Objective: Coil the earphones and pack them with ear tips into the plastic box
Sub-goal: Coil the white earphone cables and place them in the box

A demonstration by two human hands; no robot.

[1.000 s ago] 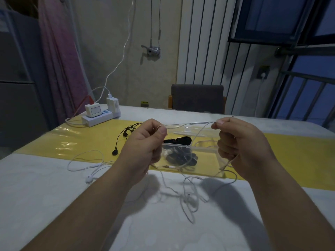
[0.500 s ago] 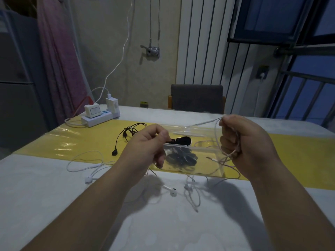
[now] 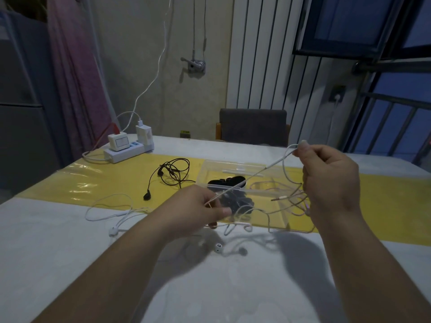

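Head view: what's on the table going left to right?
Left to right: power strip → black earphones → plastic box → right hand, pinching the earphone cable.

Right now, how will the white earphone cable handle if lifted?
Likely floppy: the white earphone cable is taut only between left hand and right hand; the rest droops in loops. Probably light, fingertips hold it. Trailing white earbuds may swing.
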